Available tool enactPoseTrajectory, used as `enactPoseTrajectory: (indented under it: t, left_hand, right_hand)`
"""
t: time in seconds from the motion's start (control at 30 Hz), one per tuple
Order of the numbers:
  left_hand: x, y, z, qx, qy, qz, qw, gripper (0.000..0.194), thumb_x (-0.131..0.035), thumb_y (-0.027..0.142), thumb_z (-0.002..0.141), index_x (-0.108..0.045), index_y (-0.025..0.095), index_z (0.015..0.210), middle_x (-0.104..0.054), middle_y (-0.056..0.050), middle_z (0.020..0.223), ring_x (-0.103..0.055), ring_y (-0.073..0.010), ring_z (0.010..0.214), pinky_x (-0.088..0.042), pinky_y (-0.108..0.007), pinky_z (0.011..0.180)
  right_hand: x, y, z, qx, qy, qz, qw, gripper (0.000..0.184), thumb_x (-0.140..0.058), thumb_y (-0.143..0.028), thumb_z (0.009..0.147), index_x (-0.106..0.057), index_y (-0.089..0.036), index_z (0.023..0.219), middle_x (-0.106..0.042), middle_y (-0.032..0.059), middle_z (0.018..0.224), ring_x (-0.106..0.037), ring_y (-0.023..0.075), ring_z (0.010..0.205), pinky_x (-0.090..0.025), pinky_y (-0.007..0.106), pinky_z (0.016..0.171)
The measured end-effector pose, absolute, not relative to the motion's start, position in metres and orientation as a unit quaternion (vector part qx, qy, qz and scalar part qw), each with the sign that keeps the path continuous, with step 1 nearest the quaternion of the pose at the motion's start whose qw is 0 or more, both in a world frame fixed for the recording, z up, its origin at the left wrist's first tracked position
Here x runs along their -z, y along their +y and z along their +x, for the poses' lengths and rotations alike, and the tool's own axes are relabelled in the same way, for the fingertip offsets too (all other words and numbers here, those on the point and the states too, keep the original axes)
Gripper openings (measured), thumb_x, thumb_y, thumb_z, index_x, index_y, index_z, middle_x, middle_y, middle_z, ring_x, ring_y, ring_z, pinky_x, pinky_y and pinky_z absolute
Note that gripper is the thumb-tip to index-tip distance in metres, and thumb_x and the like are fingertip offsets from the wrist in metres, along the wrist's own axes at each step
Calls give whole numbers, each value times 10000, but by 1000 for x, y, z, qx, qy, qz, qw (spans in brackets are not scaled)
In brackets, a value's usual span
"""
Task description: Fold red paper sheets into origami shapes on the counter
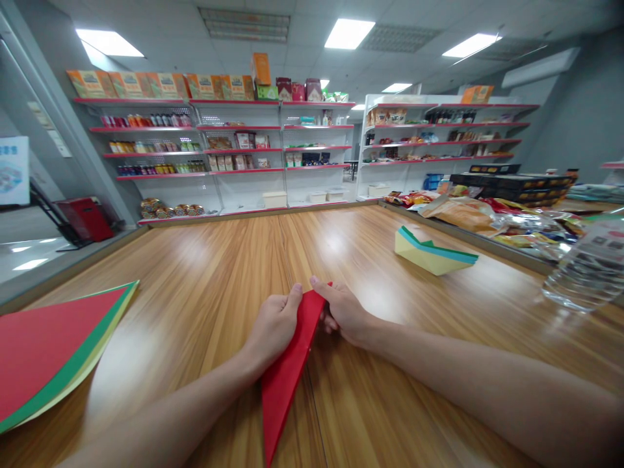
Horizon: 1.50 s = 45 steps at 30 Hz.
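A folded sheet of red paper (292, 364), narrow and pointed toward me, is held at its far end just above the wooden table (234, 260). My left hand (275, 322) grips its left edge, thumb on top and the other fingers hidden beneath. On the right edge, my right hand (344, 309) pinches the upper corner between thumb and curled fingers. Farther off to the right stands a folded paper boat (433, 253) in pale yellow, blue and green. A stack of coloured paper sheets (58, 351), red on top, lies at the left.
A clear plastic bottle (585, 273) stands at the right edge. Snack packets (487, 218) and black boxes (511, 185) are heaped beyond the table's right rim. Shelves of goods (238, 149) line the back. A red box (85, 218) sits on the floor at left.
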State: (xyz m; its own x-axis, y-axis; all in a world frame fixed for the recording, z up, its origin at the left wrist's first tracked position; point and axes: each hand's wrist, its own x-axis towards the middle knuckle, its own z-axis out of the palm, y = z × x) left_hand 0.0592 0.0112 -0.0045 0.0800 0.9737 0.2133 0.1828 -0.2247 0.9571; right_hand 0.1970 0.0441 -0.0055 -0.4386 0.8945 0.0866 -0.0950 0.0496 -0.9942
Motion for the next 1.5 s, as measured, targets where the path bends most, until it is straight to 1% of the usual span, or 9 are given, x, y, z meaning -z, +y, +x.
enactPoseTrajectory:
  t: [0.27, 0.47, 0.63, 0.77, 0.83, 0.93, 1.13, 1.37, 1.5]
  left_hand:
    - [8, 19, 52, -518, 571, 555, 311, 557, -421, 575, 844, -361, 193, 443, -368, 34, 390, -333, -92, 349, -213, -214, 342]
    - [2, 12, 56, -520, 589, 513, 347, 595, -431, 630, 816, -382, 181, 428, -412, 11, 369, -398, -102, 316, -238, -199, 299]
    - [-16, -3, 62, -523, 547, 452, 473, 598, -464, 657, 782, -432, 173, 432, -489, -29, 346, -495, -160, 285, -321, -213, 255]
    - [-30, -19, 70, -380, 494, 400, 672, 653, -359, 712, 785, -521, 155, 486, -557, -106, 377, -545, -222, 299, -395, -281, 264]
    - [-33, -24, 73, -351, 473, 392, 706, 653, -354, 720, 780, -535, 155, 509, -568, -115, 388, -553, -227, 309, -399, -285, 268]
    - [-32, -23, 74, -432, 488, 394, 648, 607, -393, 702, 783, -478, 181, 484, -515, -58, 356, -499, -176, 283, -367, -250, 265]
    - [-21, -2, 67, -607, 536, 432, 397, 559, -545, 593, 771, -322, 197, 445, -337, 56, 343, -328, -64, 269, -214, -166, 255]
    - [-19, -12, 73, -530, 516, 390, 548, 571, -450, 659, 784, -442, 176, 479, -503, -31, 363, -518, -174, 290, -372, -232, 253]
    - [-30, -24, 79, -395, 482, 361, 694, 681, -309, 741, 778, -533, 150, 523, -562, -116, 380, -548, -222, 291, -400, -277, 248]
  right_hand:
    - [0, 20, 196, -533, -774, -257, 226, 565, -455, -519, 864, -519, -137, 454, -474, -7, 386, -399, 58, 338, -297, 178, 362]
    - [-3, 20, 196, -534, -765, -253, 255, 568, -416, -491, 886, -528, -130, 462, -502, 11, 407, -433, 64, 354, -329, 173, 372]
    - [-10, 13, 196, -600, -737, -237, 201, 560, -439, -594, 842, -549, -115, 575, -526, 2, 467, -445, 63, 332, -327, 153, 305]
    - [-21, 0, 198, -624, -741, -157, 193, 625, -376, -641, 856, -551, -107, 583, -536, 12, 484, -441, 48, 331, -318, 132, 300]
    - [-24, -5, 199, -646, -728, -139, 181, 630, -361, -649, 857, -566, -104, 618, -543, 13, 494, -446, 49, 329, -324, 132, 298]
    - [-22, -5, 197, -651, -714, -173, 191, 621, -374, -645, 851, -561, -109, 597, -538, 14, 482, -454, 58, 324, -323, 136, 285]
    - [-11, 0, 191, -572, -742, -272, 219, 484, -472, -490, 845, -559, -115, 553, -519, 10, 445, -458, 73, 333, -323, 146, 279]
    - [-9, 4, 196, -600, -714, -271, 239, 545, -439, -552, 847, -554, -108, 554, -534, 17, 444, -450, 66, 295, -298, 137, 243]
    - [-13, 2, 199, -651, -704, -187, 214, 586, -427, -601, 847, -566, -100, 577, -548, 23, 465, -471, 67, 311, -292, 136, 248]
